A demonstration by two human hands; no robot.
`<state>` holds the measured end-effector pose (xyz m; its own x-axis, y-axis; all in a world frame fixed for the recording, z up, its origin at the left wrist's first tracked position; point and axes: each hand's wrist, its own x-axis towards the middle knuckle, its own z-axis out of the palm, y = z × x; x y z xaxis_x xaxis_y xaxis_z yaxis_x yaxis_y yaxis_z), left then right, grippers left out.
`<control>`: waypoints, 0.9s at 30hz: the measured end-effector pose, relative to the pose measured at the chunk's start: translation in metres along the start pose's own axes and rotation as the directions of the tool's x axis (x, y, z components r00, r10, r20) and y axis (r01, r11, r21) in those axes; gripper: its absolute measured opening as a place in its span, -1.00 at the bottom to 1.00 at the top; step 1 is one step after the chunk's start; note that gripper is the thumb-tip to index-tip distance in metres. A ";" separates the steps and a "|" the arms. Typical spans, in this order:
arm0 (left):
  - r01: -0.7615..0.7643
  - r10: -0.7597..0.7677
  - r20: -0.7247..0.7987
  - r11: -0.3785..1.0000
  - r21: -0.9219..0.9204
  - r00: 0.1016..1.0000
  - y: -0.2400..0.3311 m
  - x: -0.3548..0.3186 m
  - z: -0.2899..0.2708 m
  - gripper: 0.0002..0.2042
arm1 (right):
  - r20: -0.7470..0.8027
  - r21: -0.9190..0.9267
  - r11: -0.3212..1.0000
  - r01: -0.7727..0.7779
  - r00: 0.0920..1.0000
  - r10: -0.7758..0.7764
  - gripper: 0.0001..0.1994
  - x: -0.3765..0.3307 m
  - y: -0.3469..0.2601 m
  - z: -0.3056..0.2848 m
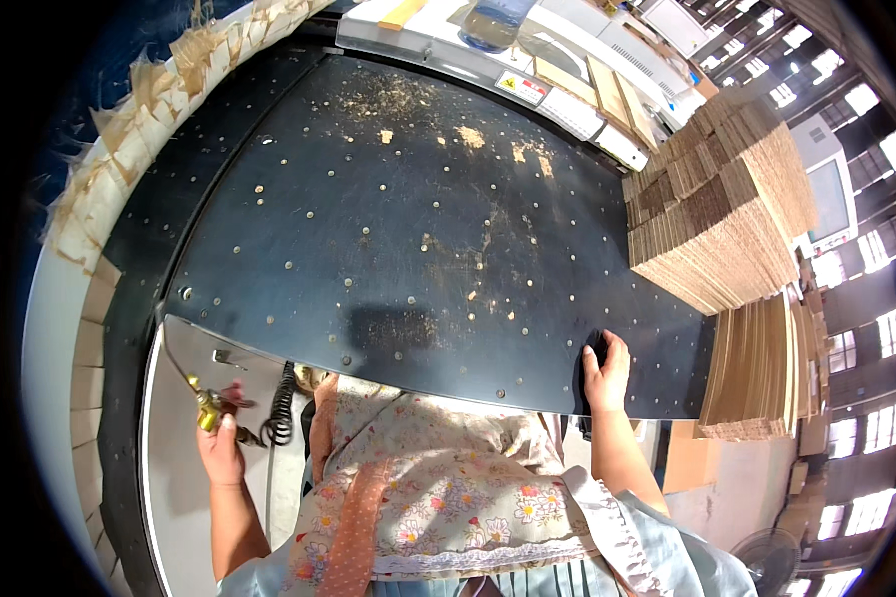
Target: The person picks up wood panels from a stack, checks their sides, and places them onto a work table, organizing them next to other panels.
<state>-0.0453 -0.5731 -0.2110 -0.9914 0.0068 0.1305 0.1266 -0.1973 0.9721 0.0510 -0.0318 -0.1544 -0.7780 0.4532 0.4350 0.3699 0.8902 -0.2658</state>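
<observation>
My left hand (223, 456) is closed around a yellow-green air blow gun (207, 409) at the near left, beside the front edge of the table. The gun's thin nozzle points up toward the table's corner, and a black coiled hose (280, 410) hangs just right of it. At the near right, my right hand (608, 378) rests on the edge of the black table (368, 269), holding nothing, its fingers stretched out. Wood dust and chips (386, 98) lie on the table's far part. Fainter dust runs down its middle.
Tall stacks of brown board pieces (717, 219) stand on the right side. More upright brown sheets (749, 373) are below them. A white machine bed (438, 60) with wooden strips and a clear container (493, 25) borders the far side. A taped pale rim (129, 149) curves along the left.
</observation>
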 end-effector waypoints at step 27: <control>0.241 -0.310 -0.209 0.067 0.968 0.927 0.102 -0.003 -0.023 -0.67 | 0.075 0.258 0.960 -0.107 0.993 0.090 -0.50 0.001 -0.002 -0.015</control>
<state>-0.0297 -0.6155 -0.1164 -0.9655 -0.1377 -0.2209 -0.1990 0.9377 0.2848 0.0569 -0.0320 -0.1405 -0.7773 0.5270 0.3436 0.3075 0.7947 -0.5233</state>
